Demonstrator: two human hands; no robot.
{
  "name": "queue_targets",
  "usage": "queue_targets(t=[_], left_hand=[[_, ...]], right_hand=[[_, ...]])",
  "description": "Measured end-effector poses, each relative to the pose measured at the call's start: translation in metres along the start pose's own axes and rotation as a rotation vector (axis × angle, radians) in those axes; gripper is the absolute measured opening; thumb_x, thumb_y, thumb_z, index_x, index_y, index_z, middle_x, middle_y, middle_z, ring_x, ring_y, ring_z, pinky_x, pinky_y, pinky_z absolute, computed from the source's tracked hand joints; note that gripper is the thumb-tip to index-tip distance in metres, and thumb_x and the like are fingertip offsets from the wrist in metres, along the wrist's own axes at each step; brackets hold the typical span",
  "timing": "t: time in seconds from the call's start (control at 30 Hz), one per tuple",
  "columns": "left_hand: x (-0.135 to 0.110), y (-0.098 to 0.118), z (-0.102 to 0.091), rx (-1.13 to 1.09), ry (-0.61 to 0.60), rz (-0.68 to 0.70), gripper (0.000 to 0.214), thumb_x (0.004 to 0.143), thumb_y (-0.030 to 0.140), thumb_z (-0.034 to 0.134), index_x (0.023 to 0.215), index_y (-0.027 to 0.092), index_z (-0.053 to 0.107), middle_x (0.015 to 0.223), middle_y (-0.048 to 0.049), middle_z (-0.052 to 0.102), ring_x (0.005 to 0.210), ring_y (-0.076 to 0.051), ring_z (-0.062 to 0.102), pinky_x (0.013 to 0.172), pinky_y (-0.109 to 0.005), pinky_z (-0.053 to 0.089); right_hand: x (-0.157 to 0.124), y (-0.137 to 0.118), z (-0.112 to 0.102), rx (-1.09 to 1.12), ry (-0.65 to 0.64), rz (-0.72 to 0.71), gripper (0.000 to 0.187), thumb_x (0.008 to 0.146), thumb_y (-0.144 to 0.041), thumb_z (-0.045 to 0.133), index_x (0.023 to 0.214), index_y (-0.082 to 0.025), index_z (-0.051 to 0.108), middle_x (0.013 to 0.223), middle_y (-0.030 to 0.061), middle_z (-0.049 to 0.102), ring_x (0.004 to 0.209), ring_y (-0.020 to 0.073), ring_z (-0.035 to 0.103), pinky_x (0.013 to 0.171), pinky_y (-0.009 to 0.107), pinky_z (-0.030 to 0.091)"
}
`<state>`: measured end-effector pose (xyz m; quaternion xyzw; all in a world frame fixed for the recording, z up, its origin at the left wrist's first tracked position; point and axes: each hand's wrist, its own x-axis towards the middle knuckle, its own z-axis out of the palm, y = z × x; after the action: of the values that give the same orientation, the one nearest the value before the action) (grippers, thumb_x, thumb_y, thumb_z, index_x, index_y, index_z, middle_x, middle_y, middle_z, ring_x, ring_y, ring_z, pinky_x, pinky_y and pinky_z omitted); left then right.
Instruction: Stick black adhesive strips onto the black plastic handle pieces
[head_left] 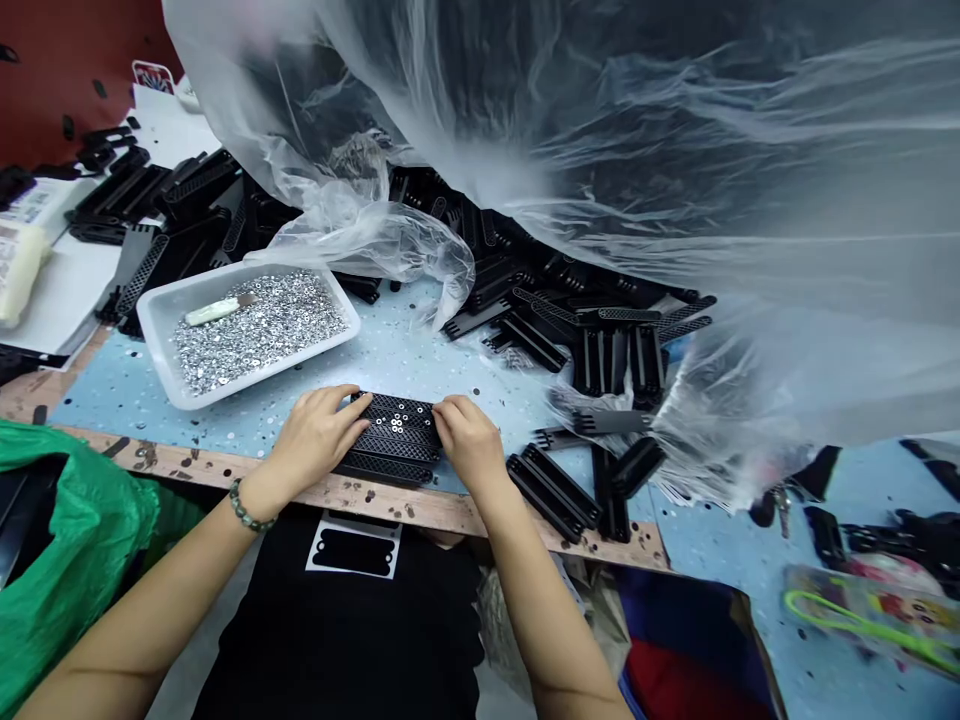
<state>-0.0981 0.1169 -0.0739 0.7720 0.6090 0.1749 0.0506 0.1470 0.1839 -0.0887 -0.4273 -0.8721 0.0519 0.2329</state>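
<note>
Several black plastic strips with a mesh-like pattern [397, 442] lie side by side at the table's front edge. Small silver rings, perhaps nuts or washers [397, 424], are scattered on top of them. My left hand [319, 430] grips the left ends of the strips between thumb and fingers. At the opposite end, my right hand [471, 440] pinches the right side, its fingertips partly hidden. Up and to the left of my hands stands a white tray [154, 320] filled with small silver metal pieces [281, 325]; a pale-handled tool [214, 311] rests on them.
A large translucent plastic bag [712, 200] hangs over a heap of black parts [540, 310]. Loose black strips [553, 492] lie right of my right hand. More black parts [187, 190] pile up behind the tray. Green plastic [75, 540] bulges at the left edge.
</note>
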Motion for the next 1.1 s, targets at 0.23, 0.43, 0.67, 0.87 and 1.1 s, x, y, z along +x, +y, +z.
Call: queue_targets(t=[0.23, 0.43, 0.67, 0.87, 1.1], left_hand=[[-0.006, -0.006, 0.002, -0.139, -0.025, -0.052, 0.042, 0.099, 0.037, 0.039, 0.132, 0.018, 0.056, 0.133, -0.0113, 0.054, 0.113, -0.023, 0.059, 0.094, -0.040, 0.055], [-0.007, -0.001, 0.004, -0.135, -0.023, -0.063, 0.041, 0.098, 0.034, 0.040, 0.133, 0.018, 0.056, 0.132, -0.0142, 0.053, 0.115, -0.025, 0.058, 0.093, -0.043, 0.056], [-0.011, -0.004, 0.003, -0.121, 0.000, -0.062, 0.041, 0.099, 0.033, 0.039, 0.133, 0.018, 0.055, 0.132, -0.0118, 0.055, 0.112, -0.024, 0.060, 0.092, -0.041, 0.056], [-0.010, -0.002, 0.003, 0.027, 0.052, -0.040, 0.036, 0.098, 0.029, 0.042, 0.127, 0.017, 0.059, 0.126, -0.0136, 0.060, 0.108, -0.025, 0.060, 0.086, -0.042, 0.055], [-0.014, 0.001, 0.005, 0.034, 0.027, -0.061, 0.041, 0.097, 0.035, 0.044, 0.132, 0.017, 0.054, 0.127, -0.0162, 0.057, 0.110, -0.027, 0.056, 0.082, -0.043, 0.055]], right_hand=[[-0.009, -0.003, -0.005, -0.232, -0.035, -0.172, 0.026, 0.096, -0.011, 0.043, 0.105, -0.011, 0.067, 0.101, 0.0104, 0.068, 0.085, 0.0190, 0.058, 0.079, 0.030, 0.047], [-0.011, -0.022, -0.014, -0.357, -0.097, -0.124, 0.032, 0.091, -0.004, 0.043, 0.113, -0.005, 0.065, 0.105, 0.0155, 0.066, 0.083, 0.0242, 0.053, 0.077, 0.037, 0.047], [-0.013, -0.023, -0.016, -0.382, -0.126, -0.116, 0.034, 0.087, -0.003, 0.046, 0.116, -0.004, 0.064, 0.105, 0.0143, 0.066, 0.082, 0.0247, 0.052, 0.079, 0.039, 0.047], [-0.014, -0.026, -0.012, -0.330, -0.126, -0.053, 0.034, 0.088, -0.006, 0.046, 0.117, -0.005, 0.063, 0.104, 0.0145, 0.066, 0.084, 0.0240, 0.054, 0.078, 0.037, 0.047], [-0.015, -0.023, -0.009, -0.224, -0.096, 0.018, 0.033, 0.091, -0.011, 0.042, 0.115, -0.009, 0.064, 0.106, 0.0132, 0.066, 0.088, 0.0230, 0.059, 0.079, 0.037, 0.049]])
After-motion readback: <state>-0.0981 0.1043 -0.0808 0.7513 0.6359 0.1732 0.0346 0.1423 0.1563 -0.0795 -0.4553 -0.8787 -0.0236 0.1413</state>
